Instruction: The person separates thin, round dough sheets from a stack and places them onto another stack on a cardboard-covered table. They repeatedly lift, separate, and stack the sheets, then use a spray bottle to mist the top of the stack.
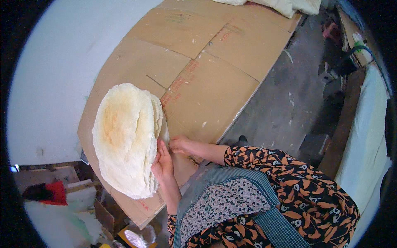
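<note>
A stack of thin, pale round flatbreads lies on a cardboard-covered table, its top sheet browned in the middle. The layers are uneven along the side nearest me. My left hand rests against that side, palm partly turned up and fingers extended along the layer edges. Just beyond it, my right hand has its fingers bent at the edge of the lower sheets. Whether those fingertips pinch a sheet is hidden from view.
Flattened cardboard covers the table, which stands against a white wall. Pale cloth lies at its far end. A long, light-covered surface runs along the right. Below left, a person in red is near an open carton.
</note>
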Motion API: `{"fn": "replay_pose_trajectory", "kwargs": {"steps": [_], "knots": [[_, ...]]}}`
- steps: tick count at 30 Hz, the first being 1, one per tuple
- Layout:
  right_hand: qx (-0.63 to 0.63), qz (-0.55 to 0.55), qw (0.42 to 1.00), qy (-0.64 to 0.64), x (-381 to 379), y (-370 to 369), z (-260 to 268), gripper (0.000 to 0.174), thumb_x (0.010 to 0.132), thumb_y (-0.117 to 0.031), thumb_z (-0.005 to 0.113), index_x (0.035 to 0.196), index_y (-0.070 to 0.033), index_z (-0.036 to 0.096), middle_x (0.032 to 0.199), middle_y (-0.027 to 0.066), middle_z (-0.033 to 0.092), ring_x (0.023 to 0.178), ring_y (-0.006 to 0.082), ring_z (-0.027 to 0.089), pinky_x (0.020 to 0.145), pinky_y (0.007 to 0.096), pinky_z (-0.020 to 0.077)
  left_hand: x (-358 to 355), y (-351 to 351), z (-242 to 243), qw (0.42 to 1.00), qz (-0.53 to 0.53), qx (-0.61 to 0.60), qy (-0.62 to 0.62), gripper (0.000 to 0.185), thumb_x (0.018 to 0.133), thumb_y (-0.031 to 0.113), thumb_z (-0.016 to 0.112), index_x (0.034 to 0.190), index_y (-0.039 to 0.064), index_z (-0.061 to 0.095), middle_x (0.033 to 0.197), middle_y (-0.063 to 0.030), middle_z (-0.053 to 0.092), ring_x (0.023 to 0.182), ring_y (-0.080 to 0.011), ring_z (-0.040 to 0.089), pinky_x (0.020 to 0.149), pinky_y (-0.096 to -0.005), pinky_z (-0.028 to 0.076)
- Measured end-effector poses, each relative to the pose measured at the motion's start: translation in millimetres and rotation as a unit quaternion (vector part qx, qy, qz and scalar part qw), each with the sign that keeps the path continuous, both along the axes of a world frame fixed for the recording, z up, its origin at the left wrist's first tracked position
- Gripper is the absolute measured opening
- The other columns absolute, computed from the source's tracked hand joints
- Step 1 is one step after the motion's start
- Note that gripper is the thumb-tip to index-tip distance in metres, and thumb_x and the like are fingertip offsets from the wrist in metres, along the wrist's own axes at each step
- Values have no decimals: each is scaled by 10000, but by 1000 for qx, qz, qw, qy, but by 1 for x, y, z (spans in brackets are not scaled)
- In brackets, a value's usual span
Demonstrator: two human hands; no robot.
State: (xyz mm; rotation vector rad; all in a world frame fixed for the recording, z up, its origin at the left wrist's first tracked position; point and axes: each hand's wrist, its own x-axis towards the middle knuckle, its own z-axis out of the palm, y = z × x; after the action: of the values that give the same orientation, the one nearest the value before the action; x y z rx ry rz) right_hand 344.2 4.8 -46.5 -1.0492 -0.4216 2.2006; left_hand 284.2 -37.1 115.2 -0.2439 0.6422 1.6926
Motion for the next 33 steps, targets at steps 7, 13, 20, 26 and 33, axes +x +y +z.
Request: {"fn": "replay_pose_trajectory", "kwargs": {"steps": [7, 13, 20, 26, 33], "knots": [[134, -82, 987, 15, 6, 25, -4, 100, 768, -135, 602, 728, -52, 564, 702, 90, 583, 585, 191, 568, 486, 328, 457, 6, 6, 27, 998, -58, 14, -10, 474, 824, -89, 362, 1297, -65, 363, 1370, -197, 365, 1288, -318, 322, 1087, -459, 267], [162, 147, 943, -251, 49, 55, 63, 166, 709, -143, 643, 765, 3, 586, 782, 135, 632, 637, 226, 618, 525, 350, 497, 5, 9, 42, 997, -68, 9, -26, 508, 797, -91, 399, 1302, -70, 352, 1378, -205, 351, 1280, -323, 339, 1084, -463, 272], [228, 109, 963, -98, 25, 55, 92, 372, 704, -202, 645, 1003, 17, 618, 850, 78, 638, 764, 171, 583, 649, 309, 486, 6, -1, 42, 996, -87, 15, -17, 530, 779, -94, 405, 1306, -67, 349, 1368, -213, 362, 1275, -322, 349, 1081, -460, 279], [210, 51, 972, -95, 26, 54, 72, 304, 756, -145, 616, 1027, -10, 590, 847, 35, 593, 743, 131, 545, 610, 267, 451, 5, 5, 60, 993, -115, 19, -30, 530, 791, -84, 390, 1317, -60, 337, 1373, -208, 358, 1285, -319, 335, 1083, -449, 278], [10, -59, 994, 87, -4, 5, 67, 205, 765, -220, 593, 850, -42, 650, 802, 88, 621, 725, 234, 566, 598, 348, 463, 8, 3, 66, 993, -115, 24, 19, 527, 814, -60, 388, 1335, -48, 315, 1394, -199, 330, 1302, -314, 310, 1084, -456, 269]]}}
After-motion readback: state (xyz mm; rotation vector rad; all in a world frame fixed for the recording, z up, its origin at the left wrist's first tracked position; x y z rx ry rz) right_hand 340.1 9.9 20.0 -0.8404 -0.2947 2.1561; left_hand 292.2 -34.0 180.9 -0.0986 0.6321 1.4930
